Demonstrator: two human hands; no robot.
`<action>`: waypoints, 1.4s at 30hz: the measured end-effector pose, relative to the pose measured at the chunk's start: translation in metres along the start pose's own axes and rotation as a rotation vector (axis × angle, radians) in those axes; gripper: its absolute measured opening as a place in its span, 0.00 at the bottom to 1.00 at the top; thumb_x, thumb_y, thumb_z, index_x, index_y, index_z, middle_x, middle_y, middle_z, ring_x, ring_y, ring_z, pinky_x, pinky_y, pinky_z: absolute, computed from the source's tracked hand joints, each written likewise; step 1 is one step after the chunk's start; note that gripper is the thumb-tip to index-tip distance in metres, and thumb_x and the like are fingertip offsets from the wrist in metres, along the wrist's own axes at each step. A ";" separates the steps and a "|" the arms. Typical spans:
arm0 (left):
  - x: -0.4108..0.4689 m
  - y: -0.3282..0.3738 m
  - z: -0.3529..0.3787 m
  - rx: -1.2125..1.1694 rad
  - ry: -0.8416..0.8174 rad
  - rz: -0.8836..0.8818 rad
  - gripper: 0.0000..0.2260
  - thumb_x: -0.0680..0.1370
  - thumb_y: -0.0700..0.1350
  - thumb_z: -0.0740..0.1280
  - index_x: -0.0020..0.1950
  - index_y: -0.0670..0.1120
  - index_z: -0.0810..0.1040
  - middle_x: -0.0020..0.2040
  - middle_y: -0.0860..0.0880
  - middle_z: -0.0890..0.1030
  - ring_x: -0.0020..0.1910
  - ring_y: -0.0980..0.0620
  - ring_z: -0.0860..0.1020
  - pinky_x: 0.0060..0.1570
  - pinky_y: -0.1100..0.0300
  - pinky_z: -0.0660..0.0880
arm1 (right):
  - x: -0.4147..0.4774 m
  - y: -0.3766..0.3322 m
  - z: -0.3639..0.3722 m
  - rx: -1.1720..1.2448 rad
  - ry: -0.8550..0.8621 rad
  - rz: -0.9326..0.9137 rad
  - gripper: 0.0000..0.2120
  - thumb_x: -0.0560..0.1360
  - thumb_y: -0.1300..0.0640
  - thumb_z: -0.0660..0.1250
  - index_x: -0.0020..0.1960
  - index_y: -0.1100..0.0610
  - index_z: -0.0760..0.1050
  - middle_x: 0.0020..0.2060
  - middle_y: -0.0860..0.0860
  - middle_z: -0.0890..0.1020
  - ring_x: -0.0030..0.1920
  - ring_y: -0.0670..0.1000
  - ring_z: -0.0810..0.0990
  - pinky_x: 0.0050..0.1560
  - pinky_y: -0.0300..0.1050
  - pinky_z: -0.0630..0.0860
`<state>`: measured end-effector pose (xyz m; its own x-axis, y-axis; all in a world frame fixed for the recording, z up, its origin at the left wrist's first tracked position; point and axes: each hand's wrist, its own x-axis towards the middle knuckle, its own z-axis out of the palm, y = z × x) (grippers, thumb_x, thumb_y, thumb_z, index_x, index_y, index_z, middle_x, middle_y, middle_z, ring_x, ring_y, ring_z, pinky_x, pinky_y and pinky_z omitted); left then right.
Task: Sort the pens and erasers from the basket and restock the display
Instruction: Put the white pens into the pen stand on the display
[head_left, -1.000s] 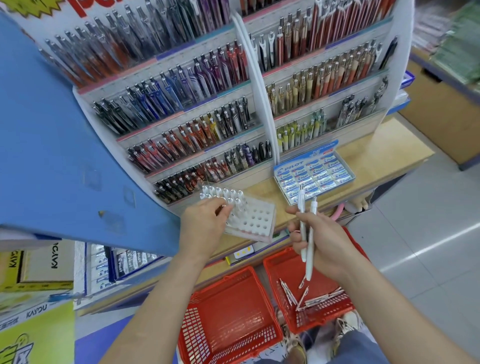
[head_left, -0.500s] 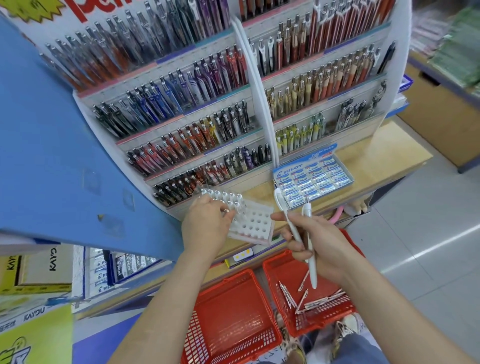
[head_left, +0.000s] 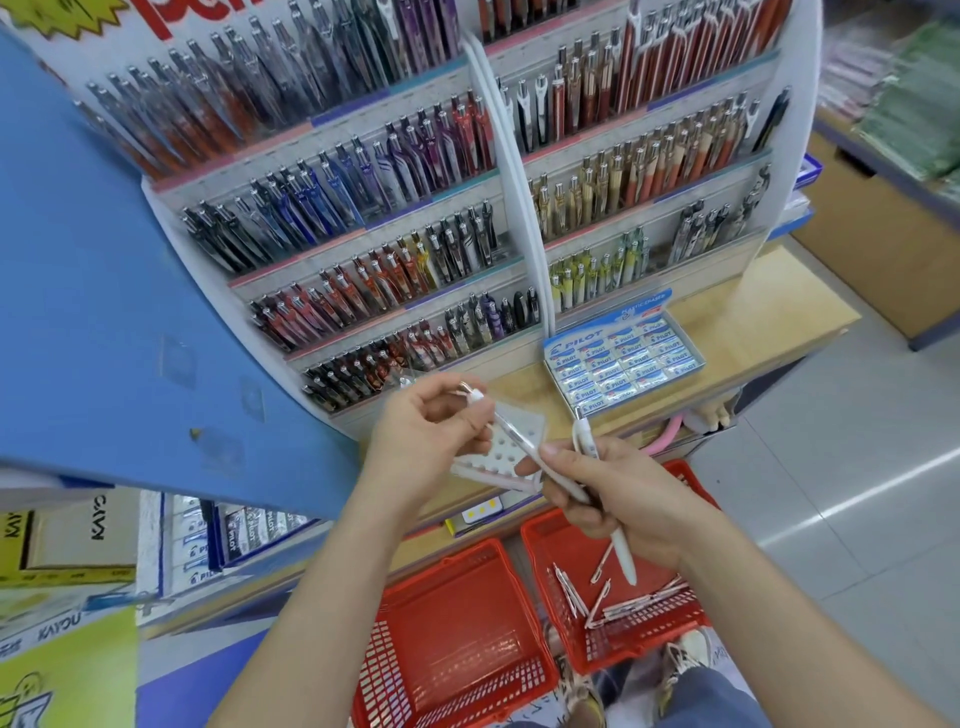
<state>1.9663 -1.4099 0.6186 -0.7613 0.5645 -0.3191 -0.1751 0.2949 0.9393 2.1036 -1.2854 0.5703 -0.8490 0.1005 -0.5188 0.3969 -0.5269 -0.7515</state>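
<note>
Shop aisle seen from above the person's forearms, in front of a tiered pen display (head_left: 514, 187). The left hand (head_left: 431, 431) pinches the clip end of a slanted white pen (head_left: 522, 444) between thumb and curled fingers. That pen runs down and to the right to the right hand (head_left: 623, 499), whose thumb lies on its lower part, so both hands have hold of it. The right hand's fingers are also curled round an upright white pen (head_left: 623, 551); its clip end rises above the knuckles and its barrel hangs below the palm, over the right-hand red basket (head_left: 597, 660).

Under the slanted pen, on the wooden counter (head_left: 753, 312), a clear perforated pen tray (head_left: 506, 457) stands tilted, partly hidden by the left hand. Further right on the counter, at the foot of the display, sits an open box of Pilot erasers (head_left: 623, 358), packed in rows.

On the floor below the counter stand two red baskets side by side. The right-hand one holds a loose heap of white pens (head_left: 623, 605); no contents show in the left-hand red basket (head_left: 457, 649). A blue panel (head_left: 130, 312) fills the left of the view
</note>
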 end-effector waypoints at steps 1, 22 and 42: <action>0.002 0.002 -0.004 -0.004 0.072 0.032 0.05 0.74 0.33 0.69 0.48 0.41 0.81 0.35 0.43 0.81 0.31 0.51 0.78 0.36 0.59 0.80 | 0.001 0.002 -0.001 -0.001 0.037 0.011 0.14 0.76 0.50 0.64 0.50 0.61 0.80 0.28 0.51 0.72 0.24 0.46 0.62 0.24 0.38 0.50; 0.021 -0.040 -0.015 0.716 0.244 0.325 0.03 0.73 0.44 0.72 0.46 0.49 0.84 0.36 0.51 0.83 0.37 0.53 0.80 0.43 0.54 0.78 | 0.008 0.012 -0.019 0.466 0.263 -0.096 0.13 0.80 0.59 0.59 0.55 0.65 0.78 0.33 0.54 0.72 0.29 0.47 0.69 0.25 0.36 0.66; 0.031 -0.053 -0.014 1.005 0.182 0.433 0.07 0.74 0.49 0.70 0.45 0.46 0.85 0.37 0.50 0.79 0.41 0.49 0.77 0.40 0.56 0.73 | 0.004 0.010 -0.020 0.445 0.172 -0.023 0.14 0.80 0.59 0.57 0.58 0.66 0.77 0.33 0.54 0.72 0.28 0.48 0.68 0.23 0.36 0.65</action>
<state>1.9429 -1.4187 0.5605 -0.7304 0.6737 0.1124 0.6514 0.6377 0.4112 2.1108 -1.2732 0.5526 -0.7708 0.2346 -0.5923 0.1591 -0.8293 -0.5356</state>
